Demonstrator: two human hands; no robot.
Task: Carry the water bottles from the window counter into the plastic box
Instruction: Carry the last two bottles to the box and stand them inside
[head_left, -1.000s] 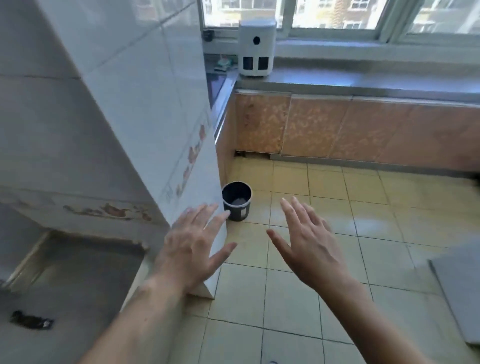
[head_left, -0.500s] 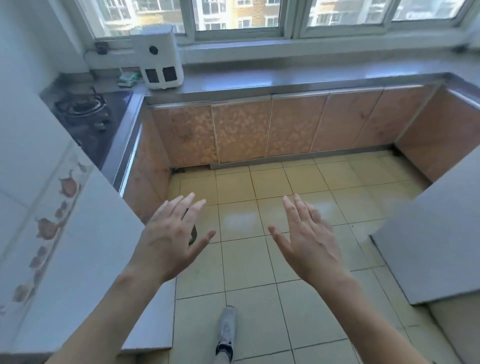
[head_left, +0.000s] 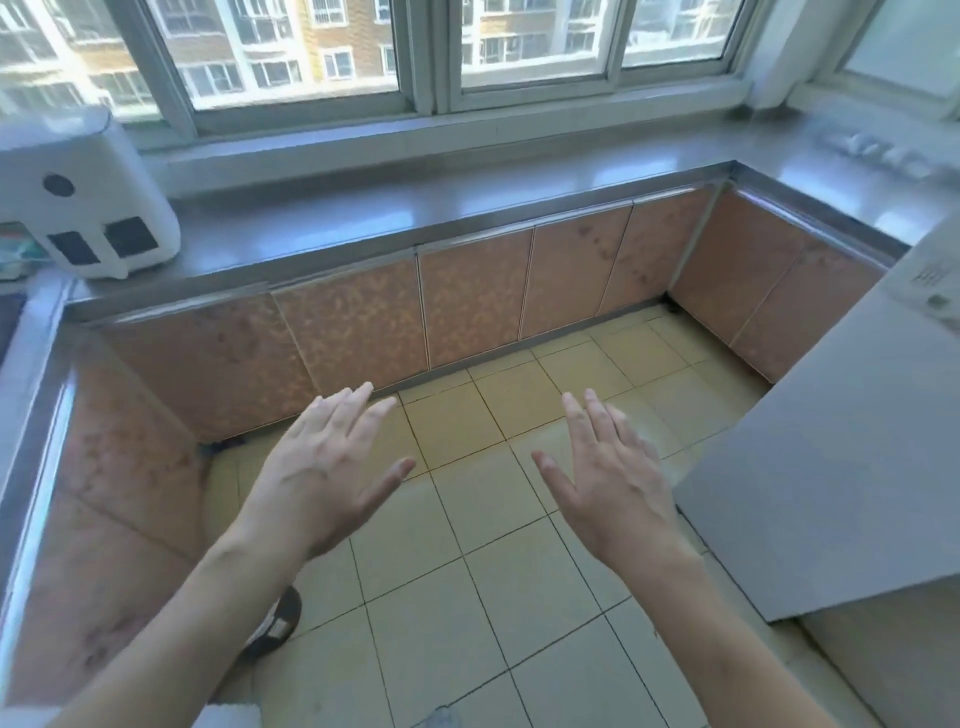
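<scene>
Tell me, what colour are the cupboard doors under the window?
Mottled orange-brown cupboard doors, clearest in the head view.

Blurred items (head_left: 883, 150) on far-right counter (head_left: 779, 156)

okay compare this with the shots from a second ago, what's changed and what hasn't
The view has swung right and closer to the window counter: the tiled wall and the dark bucket on the floor have left the picture, and the white appliance has slid to the left edge. The counter's right corner is now in view, with blurred clear items on it. Unchanged: the left hand and right hand stay open, empty and held out over the floor.
</scene>
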